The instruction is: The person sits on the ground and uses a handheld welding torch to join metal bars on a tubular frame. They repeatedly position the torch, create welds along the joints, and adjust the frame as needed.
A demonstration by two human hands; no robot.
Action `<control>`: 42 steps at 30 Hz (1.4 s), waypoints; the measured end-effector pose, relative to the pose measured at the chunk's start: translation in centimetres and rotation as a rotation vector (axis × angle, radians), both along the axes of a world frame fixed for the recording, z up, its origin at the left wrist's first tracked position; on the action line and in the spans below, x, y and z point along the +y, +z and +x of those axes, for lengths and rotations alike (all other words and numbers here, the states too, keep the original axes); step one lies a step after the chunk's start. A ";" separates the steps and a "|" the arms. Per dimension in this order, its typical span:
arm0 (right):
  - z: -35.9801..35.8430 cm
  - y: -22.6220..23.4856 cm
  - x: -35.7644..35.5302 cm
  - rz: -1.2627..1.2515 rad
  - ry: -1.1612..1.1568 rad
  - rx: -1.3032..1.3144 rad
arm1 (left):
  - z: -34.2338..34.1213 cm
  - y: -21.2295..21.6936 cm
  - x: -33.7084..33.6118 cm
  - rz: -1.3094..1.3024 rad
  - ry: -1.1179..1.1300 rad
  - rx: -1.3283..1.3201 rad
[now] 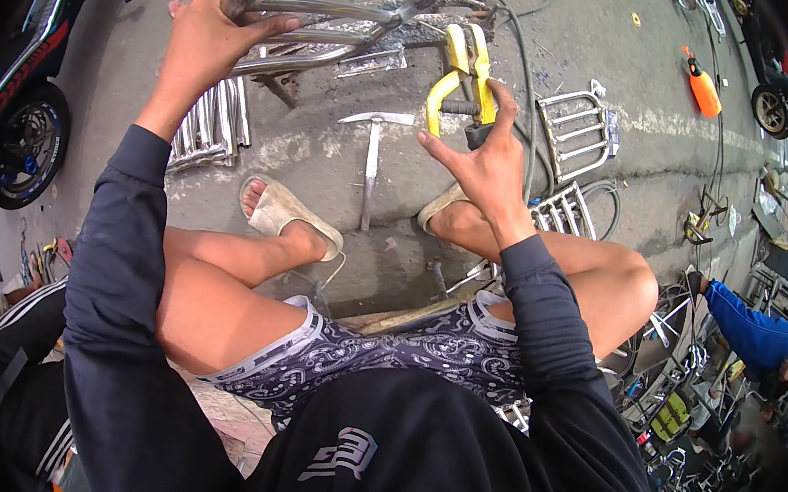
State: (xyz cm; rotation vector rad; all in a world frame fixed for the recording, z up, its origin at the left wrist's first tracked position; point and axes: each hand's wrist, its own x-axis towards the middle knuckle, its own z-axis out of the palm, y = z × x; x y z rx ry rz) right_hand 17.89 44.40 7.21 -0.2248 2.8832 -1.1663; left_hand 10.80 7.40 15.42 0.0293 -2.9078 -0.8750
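Note:
My left hand [207, 47] is closed round one end of a welded frame of bare metal tubes [326, 8], which is raised in front of me at the upper middle. My right hand [490, 165] grips a yellow C-clamp [445, 94] with a dark threaded screw, thumb on one side and fingers on the other. The clamp is close to the frame's right end; whether they touch, I cannot tell. Between my feet a chipping hammer [371, 164] with a pale metal handle lies on the concrete.
Loose metal tubes [213, 122] lie left of my feet. A tube rack [574, 135] and dark cables [523, 60] are at right. Farther right stands an orange spray bottle [703, 88]. A motorcycle [24, 134] is parked at left. People are nearby, one with a blue sleeve [748, 324].

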 end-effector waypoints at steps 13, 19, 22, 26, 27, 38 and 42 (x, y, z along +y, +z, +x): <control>-0.1 -0.4 -0.2 0.032 0.022 0.026 | -1.4 -0.4 -0.9 -0.110 -0.072 -0.054; -0.1 -0.7 -0.4 0.048 0.025 0.043 | -1.8 0.0 -0.8 -0.119 -0.017 -0.151; 0.0 -0.9 -0.3 0.052 0.023 0.031 | -1.6 0.1 -0.8 -0.020 0.012 -0.123; -0.2 -1.2 -0.2 0.053 0.032 0.028 | -1.5 0.0 -0.9 0.030 0.002 -0.118; -0.2 -1.1 -0.3 0.051 0.033 0.024 | -1.5 0.0 -0.9 0.020 -0.003 -0.112; 4.4 1.9 -3.1 -0.144 0.027 -0.024 | 0.7 3.8 3.0 -0.047 -0.009 -0.186; 4.7 0.9 -5.2 -0.217 0.031 -0.044 | 1.6 5.0 5.2 -0.046 -0.026 -0.201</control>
